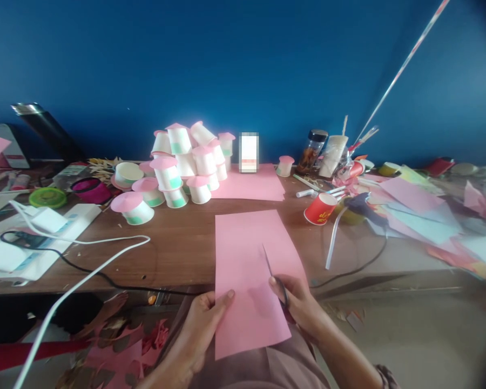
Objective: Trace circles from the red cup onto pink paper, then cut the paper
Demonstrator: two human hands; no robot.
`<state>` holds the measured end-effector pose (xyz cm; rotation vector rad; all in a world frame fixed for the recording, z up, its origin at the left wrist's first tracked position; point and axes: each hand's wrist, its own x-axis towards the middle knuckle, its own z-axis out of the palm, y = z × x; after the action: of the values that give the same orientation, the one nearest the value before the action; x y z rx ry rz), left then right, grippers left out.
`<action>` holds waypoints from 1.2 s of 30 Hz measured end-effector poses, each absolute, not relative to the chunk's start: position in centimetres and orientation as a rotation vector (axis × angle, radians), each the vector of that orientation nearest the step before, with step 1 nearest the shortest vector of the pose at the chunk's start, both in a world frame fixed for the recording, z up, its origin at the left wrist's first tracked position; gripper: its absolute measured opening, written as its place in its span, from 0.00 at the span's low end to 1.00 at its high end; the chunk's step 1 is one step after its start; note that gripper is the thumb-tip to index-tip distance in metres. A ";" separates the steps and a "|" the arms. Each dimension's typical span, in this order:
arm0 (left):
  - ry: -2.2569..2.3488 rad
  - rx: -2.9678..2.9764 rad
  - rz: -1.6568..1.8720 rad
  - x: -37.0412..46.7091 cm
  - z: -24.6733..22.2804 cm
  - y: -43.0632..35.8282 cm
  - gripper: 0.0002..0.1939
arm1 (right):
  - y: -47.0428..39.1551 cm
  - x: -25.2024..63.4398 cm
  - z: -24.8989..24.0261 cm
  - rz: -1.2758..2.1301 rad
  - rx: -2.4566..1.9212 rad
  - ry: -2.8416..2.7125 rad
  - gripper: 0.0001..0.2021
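White paper cups [168, 173] with pink paper caps stand heaped at the back of the table, some stacked on others; one open cup [129, 172] lies tipped beside the heap. A red cup [319, 210] leans to the right of the middle, and behind it stands a clear jar [312, 154] with a black lid (something brown is inside, too unclear to name). A magenta container [89, 190] sits on the left, its contents hidden.

The brown table [178, 232] also carries a white power strip [71, 243] and loose papers [419, 202] on the right. A blue wall [186, 59] rises behind, and pink scraps [123, 354] lie below on the left.

A pink sheet [245, 246] spans the table's front edge and the person's lap. The left hand [206, 319] clamps its left edge, thumb on top; the right hand [297, 302] has its fingers closed around the scissors [268, 260], blades over the sheet.
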<state>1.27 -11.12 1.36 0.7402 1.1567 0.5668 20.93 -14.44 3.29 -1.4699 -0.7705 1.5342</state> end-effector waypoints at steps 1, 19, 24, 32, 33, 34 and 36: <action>1.158 0.745 0.559 1.3 1.3 -11.2 0.24 | -14.4 20.9 3.3 1.534 -1.471 -0.769 0.26; 1.092 0.755 0.564 1.4 1.7 -11.6 0.22 | -14.2 21.3 2.5 1.428 -1.489 -0.878 0.26; 1.111 0.734 0.567 1.5 1.9 -11.5 0.23 | -14.2 21.4 2.4 1.438 -1.476 -0.875 0.26; 1.144 0.760 0.562 1.7 2.3 -11.4 0.23 | -14.2 21.4 3.1 1.395 -1.497 -0.944 0.26; 1.138 0.762 0.562 1.8 2.3 -11.4 0.23 | -14.2 21.4 3.2 1.393 -1.508 -0.944 0.26; 1.132 0.763 0.562 1.8 2.3 -11.4 0.23 | -14.1 21.4 3.2 1.393 -1.517 -0.940 0.26; 1.138 0.770 0.562 1.7 2.2 -11.5 0.23 | -14.0 21.4 3.1 1.394 -1.524 -0.924 0.26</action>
<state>1.73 -11.45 2.24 0.7697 1.1378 0.5625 21.36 -14.04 3.10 -1.5237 -0.9237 1.3942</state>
